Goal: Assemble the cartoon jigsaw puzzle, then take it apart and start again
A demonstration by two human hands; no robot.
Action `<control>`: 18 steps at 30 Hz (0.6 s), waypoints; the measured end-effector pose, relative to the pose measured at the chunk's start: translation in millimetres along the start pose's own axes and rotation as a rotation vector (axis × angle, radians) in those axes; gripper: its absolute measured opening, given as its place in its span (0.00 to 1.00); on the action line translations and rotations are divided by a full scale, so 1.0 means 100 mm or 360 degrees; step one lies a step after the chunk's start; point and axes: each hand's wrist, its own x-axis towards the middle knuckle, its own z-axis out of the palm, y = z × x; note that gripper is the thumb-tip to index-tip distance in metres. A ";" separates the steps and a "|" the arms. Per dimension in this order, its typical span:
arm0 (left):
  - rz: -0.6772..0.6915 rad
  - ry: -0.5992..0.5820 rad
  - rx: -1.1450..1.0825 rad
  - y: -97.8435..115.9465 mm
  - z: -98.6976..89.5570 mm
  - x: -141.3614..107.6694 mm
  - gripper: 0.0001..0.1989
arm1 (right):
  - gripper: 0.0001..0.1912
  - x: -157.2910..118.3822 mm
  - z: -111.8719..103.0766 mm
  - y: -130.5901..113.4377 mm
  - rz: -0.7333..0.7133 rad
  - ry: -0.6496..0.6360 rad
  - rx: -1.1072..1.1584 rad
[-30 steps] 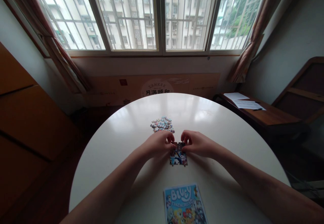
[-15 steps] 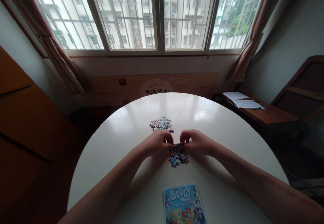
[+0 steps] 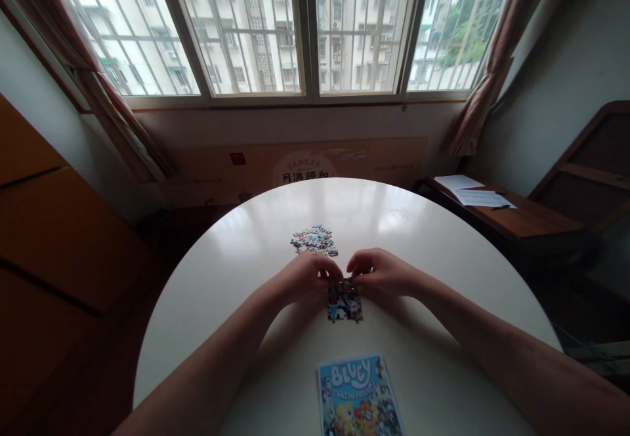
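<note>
A small joined section of jigsaw puzzle (image 3: 345, 305) lies flat on the white round table, dark at its far side and bluer toward me. My left hand (image 3: 311, 273) has its curled fingers at the section's far left corner. At the far right corner, my right hand (image 3: 382, 272) pinches with thumb and fingers. Both sets of fingertips touch the far edge and partly cover it. Just beyond my left hand is a pile of loose puzzle pieces (image 3: 315, 238), its near side partly hidden by that hand.
A colourful "Bluey" picture sheet or booklet (image 3: 359, 396) lies on the table (image 3: 207, 278) close to me. To the right stands a wooden bench (image 3: 536, 219) with papers (image 3: 482, 198) and a pen. A barred window (image 3: 310, 29) is ahead.
The joined puzzle section has turned slightly and now sits straighter, its near edge shifted a little left. Both hands have moved slightly with it and stay at its far corners.
</note>
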 end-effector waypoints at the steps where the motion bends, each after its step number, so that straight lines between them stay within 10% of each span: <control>1: -0.0003 -0.0009 -0.0007 -0.01 0.00 0.00 0.10 | 0.13 0.00 0.00 0.00 -0.0001 -0.0021 0.0005; 18: 0.0002 -0.0051 -0.0147 -0.13 0.04 0.02 0.10 | 0.12 -0.02 -0.05 -0.01 0.0044 -0.0207 0.0297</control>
